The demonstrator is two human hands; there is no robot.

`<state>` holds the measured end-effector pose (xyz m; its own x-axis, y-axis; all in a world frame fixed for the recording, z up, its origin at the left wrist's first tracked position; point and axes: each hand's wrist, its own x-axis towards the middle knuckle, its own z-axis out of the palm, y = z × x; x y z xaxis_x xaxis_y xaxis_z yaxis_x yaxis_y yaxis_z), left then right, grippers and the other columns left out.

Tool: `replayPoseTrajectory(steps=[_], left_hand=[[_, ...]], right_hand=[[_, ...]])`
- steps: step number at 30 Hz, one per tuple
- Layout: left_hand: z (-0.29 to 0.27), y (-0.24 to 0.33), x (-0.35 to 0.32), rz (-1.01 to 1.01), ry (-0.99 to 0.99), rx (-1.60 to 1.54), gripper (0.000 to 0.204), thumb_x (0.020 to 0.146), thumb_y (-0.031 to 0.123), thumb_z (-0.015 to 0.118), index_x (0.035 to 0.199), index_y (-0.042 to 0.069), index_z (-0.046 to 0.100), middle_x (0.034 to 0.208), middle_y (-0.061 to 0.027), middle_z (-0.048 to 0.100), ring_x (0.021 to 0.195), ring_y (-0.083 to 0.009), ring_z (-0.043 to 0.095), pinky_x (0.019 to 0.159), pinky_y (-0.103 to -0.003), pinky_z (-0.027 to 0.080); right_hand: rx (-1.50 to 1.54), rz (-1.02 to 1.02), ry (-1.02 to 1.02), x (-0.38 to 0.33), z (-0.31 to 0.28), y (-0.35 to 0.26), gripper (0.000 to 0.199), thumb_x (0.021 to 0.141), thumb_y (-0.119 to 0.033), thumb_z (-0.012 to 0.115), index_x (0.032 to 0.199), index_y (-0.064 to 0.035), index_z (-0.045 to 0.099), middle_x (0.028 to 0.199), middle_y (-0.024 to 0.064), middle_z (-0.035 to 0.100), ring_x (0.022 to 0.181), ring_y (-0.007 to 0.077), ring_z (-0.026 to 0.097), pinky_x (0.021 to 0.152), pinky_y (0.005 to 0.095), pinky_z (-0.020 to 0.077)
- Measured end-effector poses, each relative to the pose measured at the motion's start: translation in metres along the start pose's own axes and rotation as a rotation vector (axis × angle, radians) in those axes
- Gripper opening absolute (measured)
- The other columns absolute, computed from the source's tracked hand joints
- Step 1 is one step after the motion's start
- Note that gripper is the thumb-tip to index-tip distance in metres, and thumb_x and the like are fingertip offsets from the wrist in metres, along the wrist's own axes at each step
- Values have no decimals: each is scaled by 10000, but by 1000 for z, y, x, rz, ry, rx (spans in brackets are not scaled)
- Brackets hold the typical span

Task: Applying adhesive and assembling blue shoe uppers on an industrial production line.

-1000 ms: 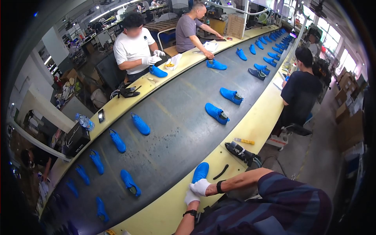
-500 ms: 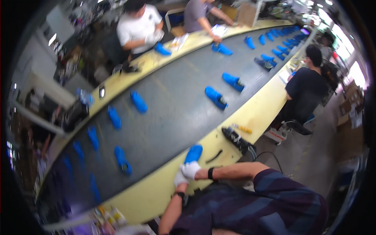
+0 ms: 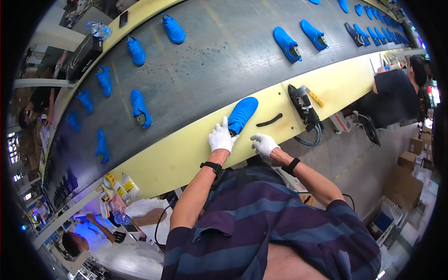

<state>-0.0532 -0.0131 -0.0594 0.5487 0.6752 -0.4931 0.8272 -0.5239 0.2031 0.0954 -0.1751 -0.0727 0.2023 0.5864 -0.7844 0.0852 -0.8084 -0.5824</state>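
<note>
A blue sneaker [image 3: 245, 112] lies on the yellow ledge in front of me, its toe aimed away and to the right. My left hand [image 3: 221, 138], in a white glove, is closed around its heel end, thumb along the side near the dark opening. To the right of the heel and apart from it, my gloved right hand [image 3: 264, 144] hovers over the ledge's near edge. Its fingers are loosely bent, slightly apart, with nothing visible in them. A thin black curved strip [image 3: 269, 120] lies on the ledge right of the shoe.
A black corded hand tool [image 3: 301, 105] and a yellow cutter [image 3: 313, 96] lie on the right of the ledge. Past the yellow ledge [image 3: 182, 144], a grey conveyor belt [image 3: 210, 65] carries several blue shoes. A tape roll [image 3: 108, 180] is at left. A person [image 3: 396, 93] sits far right.
Both hands were together at the shoe's heel; my right hand has come away to the right, while the left stays at the heel. The view has turned down toward the near ledge.
</note>
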Motion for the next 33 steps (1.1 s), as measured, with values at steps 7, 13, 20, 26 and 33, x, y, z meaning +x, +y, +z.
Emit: replayPoseTrajectory(steps=[7,13,20,26,33], left_hand=[[44,-3,-24,310,303,161,1051,809,398,859,1642,116,284,1544,-258,461,1318,-406,547,1101,-545,428],[34,-12,-6,320,16,-537,867,918,369,740,1576,-28,338,1476,-330,500,1351,-462,520,1147,-511,413],[33,-3,34,44,-496,-826,752,993,576,624,1385,-66,607,1393,-264,634,1239,-332,642,1075,-433,487],[57,-5,-2,-168,-464,-1452,810,1025,700,491,1409,-5,599,1294,-165,705,1058,-270,722,945,-395,568],[20,-17,-27,-253,-837,-1991,718,1061,723,325,1362,136,608,1117,-155,700,883,-304,699,646,-470,592]], right_hand=[[418,6,198,57,10,-10,387,1045,-279,544,1250,34,644,970,140,733,766,224,718,666,367,597],[504,-7,220,58,8,10,387,1066,-334,552,1161,21,672,903,122,718,732,212,699,653,361,589],[335,24,142,44,-10,6,475,1069,-418,576,1279,-2,664,996,104,731,807,191,698,683,349,590],[381,111,68,16,-11,-15,465,1039,-444,629,1118,11,691,922,108,732,678,181,700,598,309,571],[91,-396,462,-2,-66,-25,225,935,-209,695,1023,-5,733,922,154,749,742,303,733,694,392,585]])
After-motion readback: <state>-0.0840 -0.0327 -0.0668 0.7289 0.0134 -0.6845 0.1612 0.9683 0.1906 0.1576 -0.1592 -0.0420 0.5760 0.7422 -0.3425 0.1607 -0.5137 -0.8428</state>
